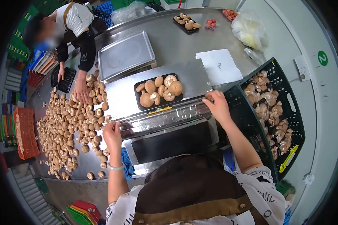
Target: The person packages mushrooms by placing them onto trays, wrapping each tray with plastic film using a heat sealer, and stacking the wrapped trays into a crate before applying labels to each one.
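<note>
A black tray of shiitake mushrooms (159, 91) sits on the metal top of the wrapping station, just beyond a stretch of clear cling film (169, 116). My left hand (112, 135) is closed with a pinch at the film's left end. At the right end, my right hand (217, 107) pinches the film too, thumb against fingers. Between my hands the film spans the front of the station, over a roller and above a dark flat plate (172, 141). A yellow label strip (160, 110) lies along the film by the tray's near edge.
Loose mushrooms (64, 127) pile on the left, where a co-worker's hand (81, 90) reaches in beside a black tray (67, 80). A scale (126, 56) stands behind. To the right is a green crate (289, 93) of wrapped mushrooms. White paper (219, 67) lies near it.
</note>
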